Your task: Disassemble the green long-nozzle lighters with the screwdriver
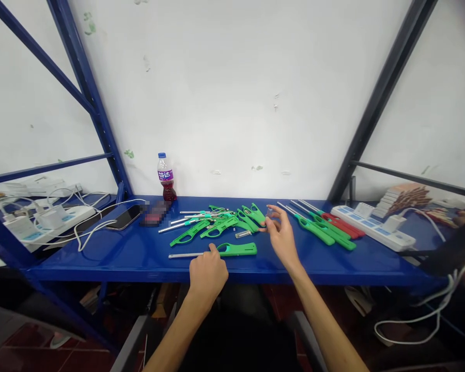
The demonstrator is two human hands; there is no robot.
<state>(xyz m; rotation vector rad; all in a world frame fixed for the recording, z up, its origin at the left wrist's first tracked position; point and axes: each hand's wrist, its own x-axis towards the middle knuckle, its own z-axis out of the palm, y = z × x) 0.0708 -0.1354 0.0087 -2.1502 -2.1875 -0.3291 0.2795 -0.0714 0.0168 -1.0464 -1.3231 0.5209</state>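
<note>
My left hand (208,269) is closed at the front edge of the blue table, by the metal rod of a green lighter (238,250) lying there; what its fingers hold, if anything, is hidden. My right hand (279,232) is raised over the table with thumb and fingers pinched round a small clear piece (270,211). Behind my hands lies a pile of green lighter parts (221,226) with metal rods. A small metal piece (243,234) rests before the pile. To the right, green lighters (315,230) and red lighters (343,225) lie side by side.
A bottle with dark red drink (166,178) stands at the back left, near a phone (124,217) and white cables (89,233). Power strips lie at the left (62,223) and right (374,228). Metal posts (101,129) frame the blue table (135,258).
</note>
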